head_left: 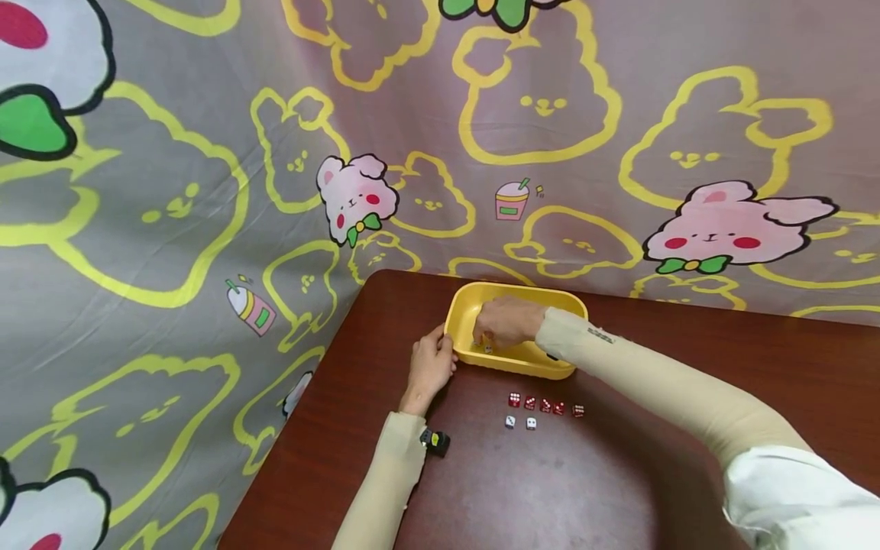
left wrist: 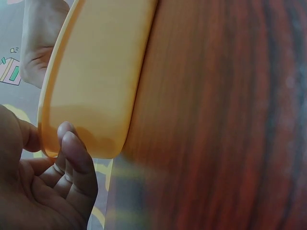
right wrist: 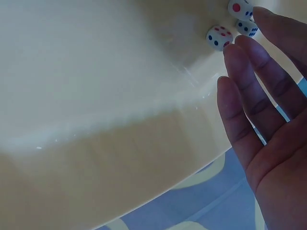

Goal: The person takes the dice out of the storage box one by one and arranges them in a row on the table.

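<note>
In the head view my left hand (head_left: 431,365) grips the near left corner of a yellow plastic tray (head_left: 512,367). The left wrist view shows thumb and fingers on either side of the tray rim (left wrist: 91,72). My right hand (head_left: 510,319) reaches down into the tray's left part. In the right wrist view its fingers (right wrist: 242,81) are extended close around white dice, one white die (right wrist: 219,38) beside the fingertips and another white die (right wrist: 240,7) by the uppermost fingertip. A third white die (right wrist: 247,27) is partly hidden between them.
On the dark wooden table (head_left: 495,481), several red dice (head_left: 530,402) form a row in front of the tray. Two white dice, including a left one (head_left: 509,422), lie nearer. A patterned cloth (head_left: 426,153) hangs behind and to the left of the table.
</note>
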The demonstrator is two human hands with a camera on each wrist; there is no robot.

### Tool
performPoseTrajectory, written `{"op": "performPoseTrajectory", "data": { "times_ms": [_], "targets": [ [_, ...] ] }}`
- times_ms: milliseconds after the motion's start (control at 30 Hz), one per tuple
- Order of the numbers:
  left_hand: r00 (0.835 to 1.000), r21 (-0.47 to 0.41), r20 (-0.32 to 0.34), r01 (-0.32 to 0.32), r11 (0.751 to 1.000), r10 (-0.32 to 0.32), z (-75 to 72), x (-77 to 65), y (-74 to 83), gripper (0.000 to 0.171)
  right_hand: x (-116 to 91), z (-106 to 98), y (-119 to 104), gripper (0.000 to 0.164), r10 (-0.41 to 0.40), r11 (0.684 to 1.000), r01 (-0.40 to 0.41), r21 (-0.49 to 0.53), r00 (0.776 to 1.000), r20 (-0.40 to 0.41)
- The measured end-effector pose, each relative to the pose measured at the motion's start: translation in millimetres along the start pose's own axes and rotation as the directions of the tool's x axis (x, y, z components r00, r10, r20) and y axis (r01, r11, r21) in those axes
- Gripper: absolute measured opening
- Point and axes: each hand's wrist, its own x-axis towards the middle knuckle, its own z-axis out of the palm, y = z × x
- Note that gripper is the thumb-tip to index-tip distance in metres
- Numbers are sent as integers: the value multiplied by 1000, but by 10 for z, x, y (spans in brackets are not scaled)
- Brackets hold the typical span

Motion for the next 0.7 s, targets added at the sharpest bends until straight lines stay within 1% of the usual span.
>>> {"op": "performPoseTrajectory", "data": {
  "times_ms": [67, 167, 333, 533, 700],
  "targets": [
    [1000, 6, -4, -6, 1000, 6, 2, 4, 7, 39, 1, 10, -1, 24, -6, 1000, 6, -11, 1000, -6],
    [1000, 17, -11, -12, 1000, 12, 7, 2, 17, 39, 7, 35, -3, 21, -11, 1000, 11, -20, 1000, 6],
    [1000, 26, -11, -11, 1000, 12, 22, -9, 3, 40, 16, 112, -3, 26, -21, 999, 23, -40, 999, 32],
    [1000, 31, -17, -22, 999, 23, 34, -1, -21, 41, 25, 198, 15, 24, -31, 999, 32, -44, 999, 22],
    [999, 42, -22, -34, 999, 35, 33, 12, -32, 41, 44, 201, 21, 21, -39, 998, 40, -42, 999, 25]
  ]
}}
